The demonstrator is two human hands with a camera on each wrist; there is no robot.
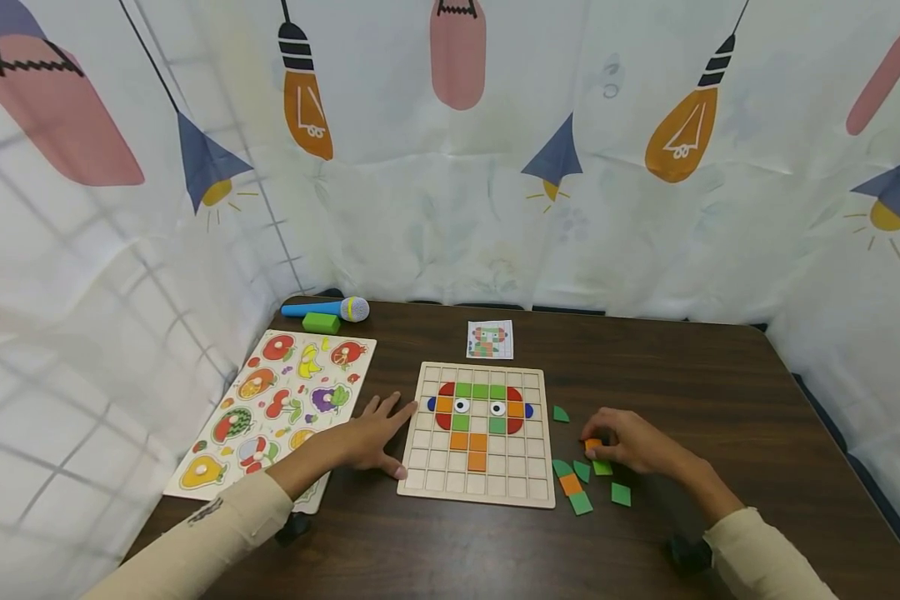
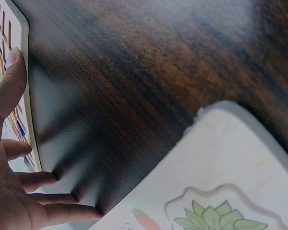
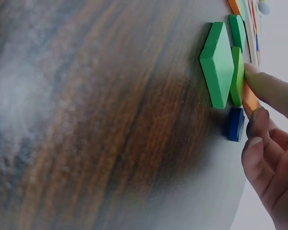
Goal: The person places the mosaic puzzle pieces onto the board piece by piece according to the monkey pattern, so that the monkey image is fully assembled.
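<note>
A wooden grid board [image 1: 435, 482] bears red, green, orange and blue pieces and two eye pieces in a face-like pattern. The left hand [image 1: 371, 437] rests at the board's left edge, fingers spread; in the left wrist view the thumb of that hand [image 2: 14, 191] touches the board's edge [image 2: 30, 105]. Right of the board, the right hand [image 1: 633, 442] pinches an orange piece [image 1: 592, 444]. In the right wrist view, thumb and fingers of the right hand [image 3: 273, 139] hold the orange piece [image 3: 250, 99] beside a light green one [image 3: 237, 76] and a blue one [image 3: 235, 124].
Loose green pieces [image 1: 621, 495] and an orange one [image 1: 570, 484] lie right of the board. A small pattern card [image 1: 490, 340] lies behind it. At left are a fruit puzzle board [image 1: 270, 400], a green block [image 1: 321, 323] and a toy microphone [image 1: 322, 309].
</note>
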